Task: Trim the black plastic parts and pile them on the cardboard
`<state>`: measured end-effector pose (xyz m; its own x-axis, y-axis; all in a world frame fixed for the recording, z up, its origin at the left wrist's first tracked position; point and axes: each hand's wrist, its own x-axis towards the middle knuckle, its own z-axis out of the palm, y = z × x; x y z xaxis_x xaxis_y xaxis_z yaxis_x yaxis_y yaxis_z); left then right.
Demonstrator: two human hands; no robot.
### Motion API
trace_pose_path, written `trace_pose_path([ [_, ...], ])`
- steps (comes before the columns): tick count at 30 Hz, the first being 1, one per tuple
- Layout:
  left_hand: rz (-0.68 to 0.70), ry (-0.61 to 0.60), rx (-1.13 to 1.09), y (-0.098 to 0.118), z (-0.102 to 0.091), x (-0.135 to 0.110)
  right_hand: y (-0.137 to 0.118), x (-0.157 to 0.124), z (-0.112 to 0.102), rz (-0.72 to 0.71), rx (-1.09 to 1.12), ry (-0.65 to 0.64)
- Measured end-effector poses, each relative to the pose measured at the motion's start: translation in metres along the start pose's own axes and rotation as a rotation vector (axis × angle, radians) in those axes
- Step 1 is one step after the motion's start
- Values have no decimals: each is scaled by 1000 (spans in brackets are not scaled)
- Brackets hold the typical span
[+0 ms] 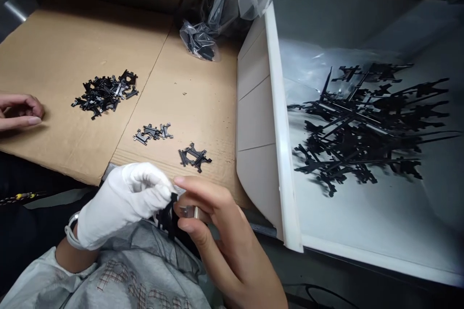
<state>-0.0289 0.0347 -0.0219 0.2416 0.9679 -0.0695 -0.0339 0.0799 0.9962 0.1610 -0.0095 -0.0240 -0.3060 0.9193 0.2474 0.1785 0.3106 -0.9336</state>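
The gloved left hand (125,203) is pinched on a black part (168,217) at the near edge of the desk, while the bare right hand (224,222) clamps one small metal tool (188,211) just beside it. Tan cardboard (210,91) in flat, seamed sheets covers the desk; the room behind is dim. The held part's visible length runs roughly from 12 to 6 o'clock, its rest hidden by the glove. From the hands, one small cluster (195,157) lies at 1 o'clock, a group of about three parts (152,132) at 11, and a heap (103,94) too tangled to count beyond it. One co-worker's hand (20,111) rests at 10, a clear bag (199,41) of black pieces sits near 12, and one white bin (284,154) of uncountable black frames (358,130) stands toward 2 to 3.
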Motion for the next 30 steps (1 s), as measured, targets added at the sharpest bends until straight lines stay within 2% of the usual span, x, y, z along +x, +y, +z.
trace_pose_path([
  [4, 22, -3, 46, 0, -3, 2, -1, 7, -4, -26, 0, -44],
  [23, -16, -33, -8, 1, -2, 1, 7, 3, -3, -69, 41, -16],
  [30, -21, -46, 66, 0, 0, 3, 6, 4, -2, -77, 31, -14],
])
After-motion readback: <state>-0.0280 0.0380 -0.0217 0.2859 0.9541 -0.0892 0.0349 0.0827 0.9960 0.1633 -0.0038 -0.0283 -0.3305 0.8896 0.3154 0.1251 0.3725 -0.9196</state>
